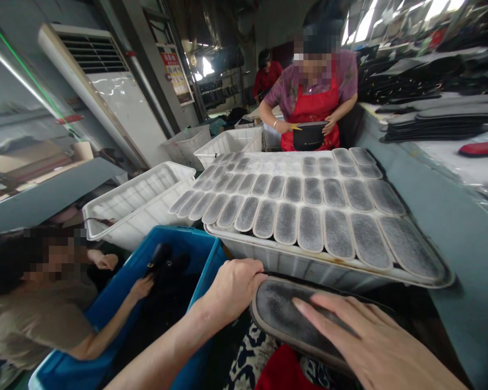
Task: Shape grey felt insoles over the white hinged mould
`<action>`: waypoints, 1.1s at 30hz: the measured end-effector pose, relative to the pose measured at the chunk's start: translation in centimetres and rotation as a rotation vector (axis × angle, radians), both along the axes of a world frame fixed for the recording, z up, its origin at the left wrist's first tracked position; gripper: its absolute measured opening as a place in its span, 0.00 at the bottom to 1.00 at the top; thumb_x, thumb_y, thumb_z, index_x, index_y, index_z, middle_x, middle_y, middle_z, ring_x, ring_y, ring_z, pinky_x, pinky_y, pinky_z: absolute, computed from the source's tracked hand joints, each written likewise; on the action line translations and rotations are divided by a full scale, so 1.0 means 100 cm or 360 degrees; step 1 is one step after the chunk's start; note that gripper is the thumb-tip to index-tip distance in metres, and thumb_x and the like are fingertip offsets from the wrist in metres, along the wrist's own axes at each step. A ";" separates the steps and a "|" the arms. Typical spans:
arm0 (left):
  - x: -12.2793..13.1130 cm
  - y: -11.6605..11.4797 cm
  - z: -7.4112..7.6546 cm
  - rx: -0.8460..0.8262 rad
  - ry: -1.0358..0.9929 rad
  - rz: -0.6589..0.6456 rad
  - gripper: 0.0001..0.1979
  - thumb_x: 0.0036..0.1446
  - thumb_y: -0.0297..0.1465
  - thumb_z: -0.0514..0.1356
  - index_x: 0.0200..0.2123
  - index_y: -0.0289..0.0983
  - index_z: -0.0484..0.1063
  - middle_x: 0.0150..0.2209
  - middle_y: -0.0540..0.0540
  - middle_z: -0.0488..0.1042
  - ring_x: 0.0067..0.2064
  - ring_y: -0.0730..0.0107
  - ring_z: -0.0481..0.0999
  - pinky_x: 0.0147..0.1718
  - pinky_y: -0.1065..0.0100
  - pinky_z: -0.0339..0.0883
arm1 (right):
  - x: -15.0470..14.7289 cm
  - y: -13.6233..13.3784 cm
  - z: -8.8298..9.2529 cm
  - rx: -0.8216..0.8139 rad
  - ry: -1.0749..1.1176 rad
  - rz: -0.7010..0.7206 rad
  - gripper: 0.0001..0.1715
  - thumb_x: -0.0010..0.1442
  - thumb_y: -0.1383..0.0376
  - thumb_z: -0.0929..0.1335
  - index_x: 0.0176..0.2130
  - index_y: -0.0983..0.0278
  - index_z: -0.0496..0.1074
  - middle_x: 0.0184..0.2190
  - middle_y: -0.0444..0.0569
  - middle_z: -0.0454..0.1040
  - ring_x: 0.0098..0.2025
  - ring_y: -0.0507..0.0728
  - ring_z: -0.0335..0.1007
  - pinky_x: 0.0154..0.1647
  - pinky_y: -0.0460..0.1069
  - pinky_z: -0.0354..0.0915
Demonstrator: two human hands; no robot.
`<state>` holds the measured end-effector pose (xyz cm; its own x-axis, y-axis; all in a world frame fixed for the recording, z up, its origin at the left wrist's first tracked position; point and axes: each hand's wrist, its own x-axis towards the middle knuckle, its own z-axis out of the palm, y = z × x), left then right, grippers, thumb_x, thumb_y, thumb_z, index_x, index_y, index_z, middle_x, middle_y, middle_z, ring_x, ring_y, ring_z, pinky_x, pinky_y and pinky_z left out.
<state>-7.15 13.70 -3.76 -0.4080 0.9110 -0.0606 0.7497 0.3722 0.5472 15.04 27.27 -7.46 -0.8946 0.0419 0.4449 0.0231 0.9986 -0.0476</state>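
Note:
A grey insole piece [280,311] with a dark rim lies close in front of me. My left hand [231,287] curls around its left end, fingers closed on the edge. Flat on top of the same piece rests my right hand [370,346], its fingers stretched out and together. Just beyond stands a white tray [293,260] covered with several rows of matching grey insoles [309,227].
At lower left a person reaches into a blue bin [187,244] holding dark items. Empty white crates [134,200] stand behind it. Across the tray a person in a red apron holds a black piece [309,135]. Stacked black material [435,122] lies on the right bench.

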 end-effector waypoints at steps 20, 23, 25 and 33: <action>-0.010 -0.009 -0.026 0.0183 -0.0493 0.0126 0.21 0.67 0.41 0.46 0.26 0.36 0.65 0.23 0.54 0.62 0.27 0.74 0.63 0.26 0.73 0.54 | -0.034 -0.025 0.012 0.0127 -0.0110 -0.0038 0.20 0.60 0.62 0.63 0.50 0.50 0.74 0.44 0.46 0.78 0.38 0.59 0.75 0.37 0.56 0.69; -0.005 -0.014 -0.031 0.0196 -0.0574 0.0184 0.19 0.65 0.41 0.49 0.30 0.35 0.70 0.25 0.53 0.66 0.27 0.74 0.65 0.25 0.74 0.56 | -0.031 -0.024 0.018 0.0171 -0.0064 -0.0041 0.20 0.61 0.61 0.63 0.52 0.54 0.73 0.44 0.48 0.78 0.41 0.60 0.74 0.41 0.57 0.67; -0.001 -0.017 -0.029 0.0214 -0.0557 0.0233 0.17 0.65 0.39 0.49 0.30 0.35 0.70 0.27 0.52 0.67 0.27 0.74 0.66 0.25 0.74 0.56 | -0.030 -0.023 0.018 0.0211 -0.0050 0.0000 0.24 0.61 0.63 0.62 0.55 0.54 0.70 0.43 0.47 0.79 0.40 0.59 0.75 0.42 0.57 0.68; 0.000 -0.016 -0.017 0.0215 -0.0418 0.0270 0.16 0.64 0.34 0.51 0.24 0.37 0.66 0.26 0.52 0.67 0.29 0.72 0.66 0.27 0.71 0.52 | -0.036 -0.026 0.011 0.0551 -0.0020 0.0100 0.41 0.51 0.78 0.57 0.62 0.62 0.63 0.56 0.53 0.72 0.49 0.65 0.74 0.47 0.61 0.71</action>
<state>-7.16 12.06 -5.41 -0.5412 0.8382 -0.0669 0.5103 0.3906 0.7662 11.45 24.67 -6.33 -0.8962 -0.1646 0.4119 -0.0404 0.9550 0.2938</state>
